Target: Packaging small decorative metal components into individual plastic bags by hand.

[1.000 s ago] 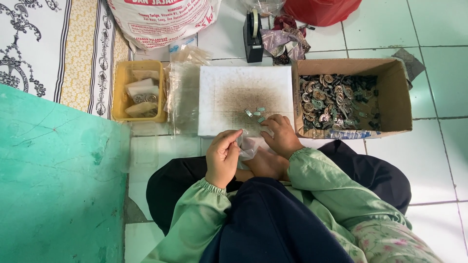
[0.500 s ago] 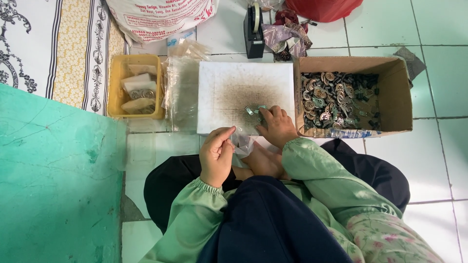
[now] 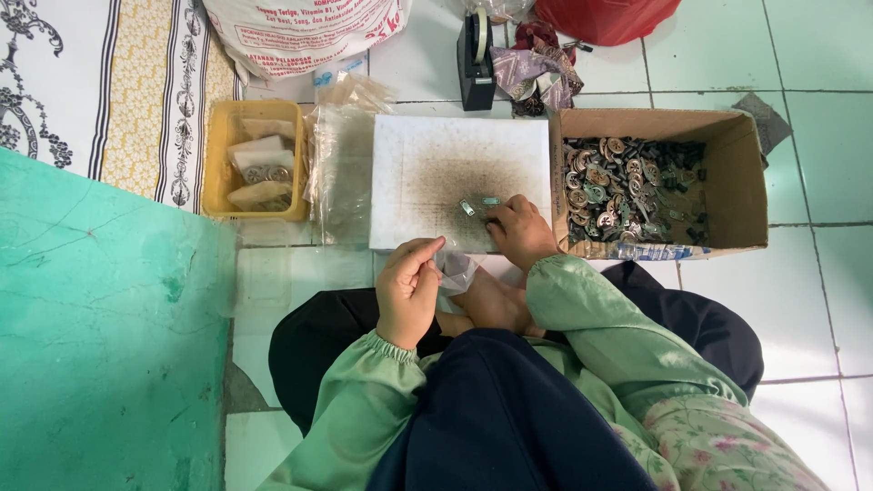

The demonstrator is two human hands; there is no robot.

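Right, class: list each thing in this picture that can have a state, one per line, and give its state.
Cardboard box: open, part filled with small metal parts.
Yellow tray: open, holding a few packets.
Small plastic bag: pinched in the left hand.
Right hand: fingers on small metal pieces on the white board.
Tape dispenser: upright, tape roll loaded.
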